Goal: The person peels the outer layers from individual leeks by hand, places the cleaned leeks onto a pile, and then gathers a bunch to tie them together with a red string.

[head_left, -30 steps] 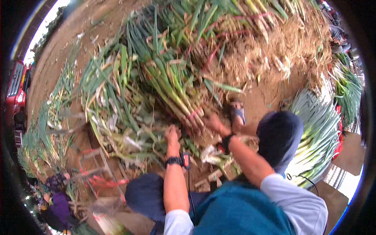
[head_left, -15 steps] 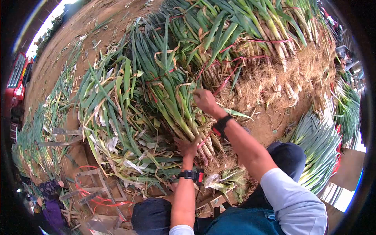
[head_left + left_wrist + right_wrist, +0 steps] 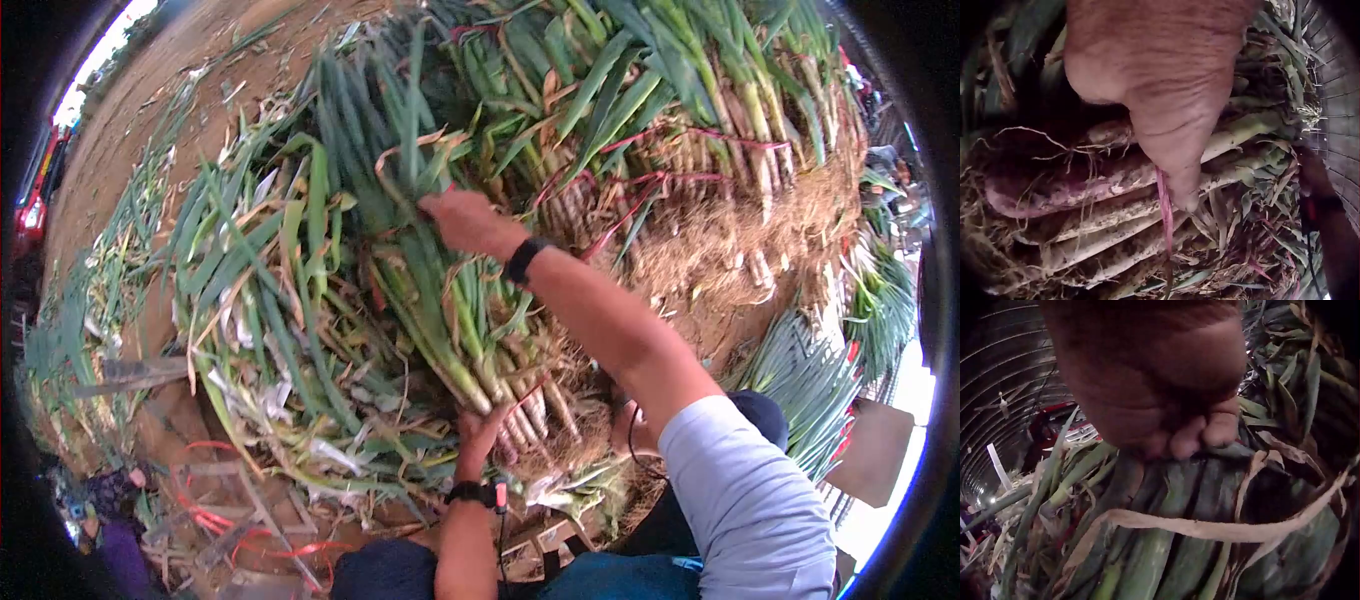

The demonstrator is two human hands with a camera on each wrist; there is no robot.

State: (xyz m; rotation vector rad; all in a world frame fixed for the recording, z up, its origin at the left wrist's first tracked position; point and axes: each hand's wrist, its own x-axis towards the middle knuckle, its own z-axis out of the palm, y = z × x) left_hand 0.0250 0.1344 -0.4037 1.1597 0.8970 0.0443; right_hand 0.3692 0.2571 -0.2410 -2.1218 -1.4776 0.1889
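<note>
A bundle of long green onions (image 3: pixel 440 330) lies slanted before me, its white root ends toward me and its dark leaves pointing away. A thin red tie (image 3: pixel 1164 212) crosses the white stalks. At that lower end my left hand (image 3: pixel 480 435) grips the bundle; in the left wrist view its thumb lies over the stalks beside the tie, with the other fingers hidden. Farther up, my right hand (image 3: pixel 470 222) holds the bundle among the leaves (image 3: pixel 1166 519), its fingers curled against them in the right wrist view. A dry tan leaf (image 3: pixel 1210 530) crosses just below these fingers.
More tied green onions (image 3: pixel 690 170) with thick roots are stacked at the upper right. Loose stripped leaves (image 3: pixel 270 340) pile up on the left. A small wooden frame (image 3: pixel 260 510) with red strapping stands at lower left. Another green onion bundle (image 3: pixel 800 380) lies at right.
Both hands first work at the root end. The right hand then moves up and away along the bundle to the leaves, while the left hand settles on the lower stalks.
</note>
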